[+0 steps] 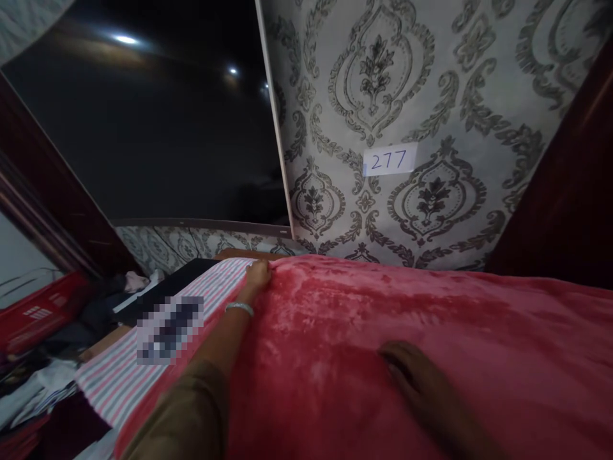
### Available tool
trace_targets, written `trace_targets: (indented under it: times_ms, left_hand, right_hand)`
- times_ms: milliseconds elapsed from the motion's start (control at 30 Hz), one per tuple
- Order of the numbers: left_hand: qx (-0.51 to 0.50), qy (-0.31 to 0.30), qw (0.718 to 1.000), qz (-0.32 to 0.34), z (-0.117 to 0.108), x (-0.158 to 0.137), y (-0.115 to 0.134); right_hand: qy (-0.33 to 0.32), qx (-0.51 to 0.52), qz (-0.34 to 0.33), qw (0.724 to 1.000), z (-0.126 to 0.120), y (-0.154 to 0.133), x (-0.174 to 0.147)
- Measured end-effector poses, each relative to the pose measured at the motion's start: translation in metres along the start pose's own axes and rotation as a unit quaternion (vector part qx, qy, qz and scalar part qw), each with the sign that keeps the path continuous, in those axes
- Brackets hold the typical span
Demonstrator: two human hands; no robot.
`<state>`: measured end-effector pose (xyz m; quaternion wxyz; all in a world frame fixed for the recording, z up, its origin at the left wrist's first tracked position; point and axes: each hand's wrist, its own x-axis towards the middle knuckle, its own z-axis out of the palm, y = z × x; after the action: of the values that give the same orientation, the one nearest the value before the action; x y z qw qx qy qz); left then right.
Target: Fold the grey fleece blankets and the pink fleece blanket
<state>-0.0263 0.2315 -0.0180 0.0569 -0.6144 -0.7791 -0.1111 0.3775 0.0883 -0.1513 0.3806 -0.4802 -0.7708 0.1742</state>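
A red plush blanket lies spread out in front of me, with light and dark patches in its pile. My left hand, with a silver bracelet at the wrist, is at its far left edge, the fingers curled down on the fabric. Beside that edge a pink, grey and white striped cloth shows; whether it joins the blanket cannot be made out. Lower right, my right hand lies on the blanket with its fingers stretched forward and its thumb apart. That hand is dark and slightly blurred.
Behind the blanket rises a patterned wall with a paper label marked 277. A large television is at upper left. A black flat panel, a red bag and piled clothes lie on the left.
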Motion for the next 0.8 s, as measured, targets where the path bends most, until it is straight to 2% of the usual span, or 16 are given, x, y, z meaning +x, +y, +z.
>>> trace_targets:
  times_ms: [67, 133, 233, 267, 300, 367, 467, 533, 600, 667, 800]
  left_hand:
    - [0.008, 0.025, 0.999, 0.03, -0.008, -0.021, 0.009]
    - [0.018, 0.039, 0.993, 0.109, -0.015, -0.056, 0.016]
    - [0.023, 0.006, 0.949, 0.315, -0.024, -0.122, 0.022]
    - [0.005, -0.02, 0.931, 0.363, -0.026, -0.141, 0.022]
    - [-0.027, -0.042, 0.922, 0.384, -0.029, -0.156, 0.022]
    - [-0.103, -0.043, 0.932, 0.344, -0.035, -0.169, 0.021]
    - [-0.154, 0.011, 0.976, 0.157, -0.038, -0.155, 0.023]
    - [-0.141, -0.028, 0.987, 0.071, -0.034, -0.138, 0.028]
    - [-0.146, -0.108, 0.982, 0.052, -0.025, -0.125, 0.035]
    - [-0.183, -0.153, 0.969, 0.061, -0.017, -0.119, 0.042]
    - [-0.24, -0.152, 0.958, 0.032, -0.016, -0.096, 0.04]
  right_hand:
    - [0.0, -0.01, -0.006, 1.0, -0.001, 0.0, -0.001]
    - [0.0, -0.016, -0.012, 1.0, -0.002, -0.001, 0.0]
    - [-0.001, -0.017, -0.019, 1.0, -0.004, -0.003, 0.001]
    - [-0.003, -0.016, -0.021, 1.0, -0.005, -0.004, 0.002]
    - [-0.004, -0.017, -0.023, 1.0, -0.006, -0.005, 0.003]
    - [-0.012, -0.017, -0.024, 0.999, -0.007, -0.007, 0.005]
    - [-0.023, -0.012, -0.026, 0.999, -0.01, -0.01, 0.008]
    - [-0.023, -0.008, -0.026, 0.999, -0.011, -0.011, 0.009]
    - [-0.021, -0.005, -0.023, 1.0, -0.011, -0.012, 0.009]
    - [-0.022, -0.002, -0.023, 0.999, -0.01, -0.012, 0.008]
    - [-0.029, 0.004, -0.02, 0.999, -0.009, -0.011, 0.007]
